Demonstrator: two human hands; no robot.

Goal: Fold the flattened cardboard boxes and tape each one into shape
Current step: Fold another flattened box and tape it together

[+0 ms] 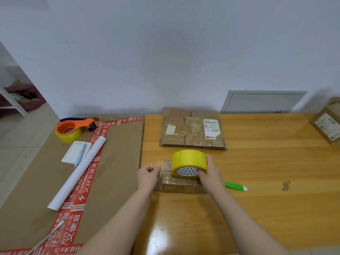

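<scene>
- Taping is your step now: your right hand [209, 173] is wrapped round the yellow tape roll [189, 161], just over the small box [180, 184].
- Your left hand [148, 173] is curled and seems to pinch the tape end [161, 167] beside the roll.
- That box sits on the bench [257, 181] under your hands; the flat boxes [193, 129] wait at the back.
- Next you likely need to pull the tape tight, press it down, then cut it.

1. A plain white wall [165, 43] fills the back.
2. A grey panel [263, 102] sits low on it.
3. A pale tiled floor [22, 137] lies left, under a white shelf [13, 103].
4. A glossy wooden table [276, 172] stands by the wall.
</scene>
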